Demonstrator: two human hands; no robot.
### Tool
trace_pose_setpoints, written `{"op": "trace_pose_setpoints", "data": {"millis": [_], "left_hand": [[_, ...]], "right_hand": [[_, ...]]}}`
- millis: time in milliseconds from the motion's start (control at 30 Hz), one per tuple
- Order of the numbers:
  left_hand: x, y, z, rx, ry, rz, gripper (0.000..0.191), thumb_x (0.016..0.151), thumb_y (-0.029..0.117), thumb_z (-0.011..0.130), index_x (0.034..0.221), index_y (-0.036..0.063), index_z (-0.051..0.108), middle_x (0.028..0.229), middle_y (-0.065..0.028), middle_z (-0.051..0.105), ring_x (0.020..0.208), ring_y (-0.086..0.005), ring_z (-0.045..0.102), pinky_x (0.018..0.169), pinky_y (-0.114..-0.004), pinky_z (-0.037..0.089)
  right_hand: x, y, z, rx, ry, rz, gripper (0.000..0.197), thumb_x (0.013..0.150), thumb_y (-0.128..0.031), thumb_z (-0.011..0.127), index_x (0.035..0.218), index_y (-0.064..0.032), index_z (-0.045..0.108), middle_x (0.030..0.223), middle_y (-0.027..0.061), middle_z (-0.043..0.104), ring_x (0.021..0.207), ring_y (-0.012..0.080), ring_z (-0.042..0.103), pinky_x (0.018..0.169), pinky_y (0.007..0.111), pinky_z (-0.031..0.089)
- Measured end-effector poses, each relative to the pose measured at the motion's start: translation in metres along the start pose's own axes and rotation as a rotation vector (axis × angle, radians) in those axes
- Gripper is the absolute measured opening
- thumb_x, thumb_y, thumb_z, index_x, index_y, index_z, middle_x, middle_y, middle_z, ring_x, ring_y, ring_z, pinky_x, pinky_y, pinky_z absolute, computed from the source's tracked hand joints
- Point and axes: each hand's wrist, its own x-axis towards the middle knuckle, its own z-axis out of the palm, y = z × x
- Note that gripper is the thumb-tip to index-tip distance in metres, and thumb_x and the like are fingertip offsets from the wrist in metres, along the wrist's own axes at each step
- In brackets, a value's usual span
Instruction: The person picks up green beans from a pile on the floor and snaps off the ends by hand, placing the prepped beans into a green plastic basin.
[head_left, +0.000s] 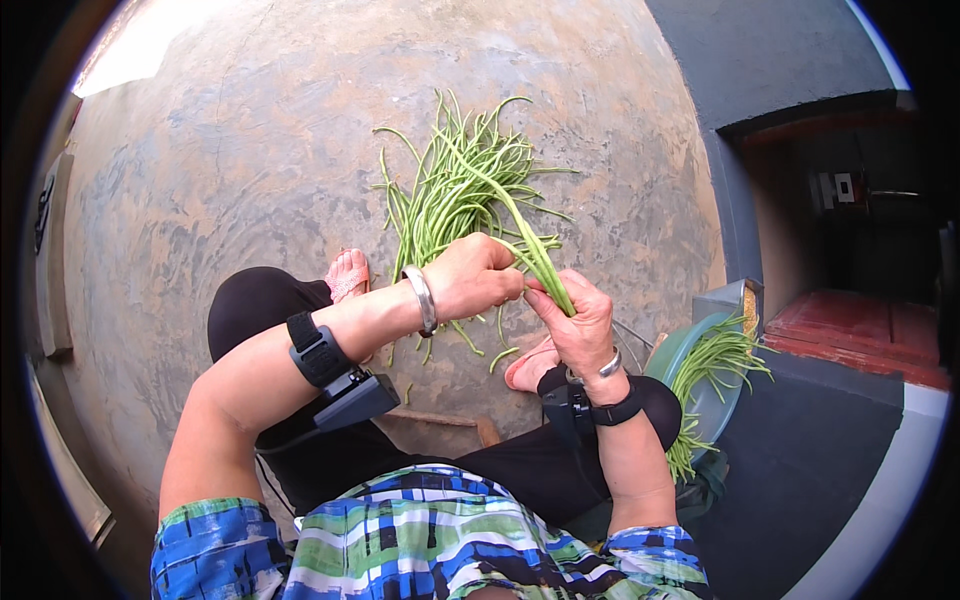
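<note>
My right hand grips the ends of a small bunch of green yardlong beans, which slants up and away over the floor. Close beside it, my left hand has its fingers curled around a bean at the near side of that bunch; the fingertips of both hands almost meet. Past the hands, a loose heap of yardlong beans lies tangled on the concrete floor. Short bean pieces are scattered below the heap, between my feet.
By my right knee stands a green plastic basin with more long beans hanging over its rim. Behind it is a metal container of yellow grain. A doorway with a red sill opens at right. A wooden bar lies low between my legs.
</note>
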Motion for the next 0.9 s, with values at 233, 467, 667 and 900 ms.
{"op": "trace_pose_setpoints", "data": {"millis": [233,467,667,900], "left_hand": [[0.003,-0.007,0.012,-0.015,0.167,0.180,0.024,0.082,0.020,0.051,0.076,-0.0013,0.058,0.055,0.0021,0.046,0.050,-0.0047,0.039,0.043,-0.023,0.033],[0.007,-0.005,0.031,-0.261,0.264,0.236,0.020,0.086,0.018,0.050,0.079,0.0005,0.057,0.058,0.0023,0.049,0.050,-0.0036,0.044,0.045,-0.019,0.037],[0.006,-0.004,0.017,-0.206,0.327,0.207,0.024,0.083,0.020,0.051,0.072,0.0001,0.058,0.061,0.0003,0.054,0.058,-0.0048,0.047,0.050,-0.022,0.038],[-0.003,0.003,0.001,0.118,0.286,0.193,0.023,0.069,0.022,0.058,0.073,0.0001,0.063,0.054,-0.0151,0.055,0.050,-0.0211,0.055,0.051,-0.033,0.043]], "right_hand": [[-0.001,0.004,0.005,0.030,0.123,0.079,0.007,0.075,-0.006,0.063,0.079,-0.0007,0.062,0.061,0.0019,0.051,0.054,0.0097,0.047,0.048,0.023,0.036],[0.001,-0.006,0.008,0.495,0.281,0.364,0.008,0.079,-0.008,0.061,0.082,-0.0008,0.060,0.065,-0.0004,0.056,0.047,0.0036,0.040,0.043,0.018,0.032],[0.009,-0.009,0.007,0.643,0.189,0.459,0.011,0.079,-0.008,0.061,0.087,-0.0011,0.059,0.067,0.0019,0.058,0.045,0.0026,0.039,0.040,0.017,0.029],[0.003,0.001,0.001,0.337,0.034,0.429,0.013,0.076,-0.004,0.063,0.088,0.0015,0.063,0.075,0.0004,0.062,0.067,0.0038,0.052,0.058,0.019,0.043]]}}
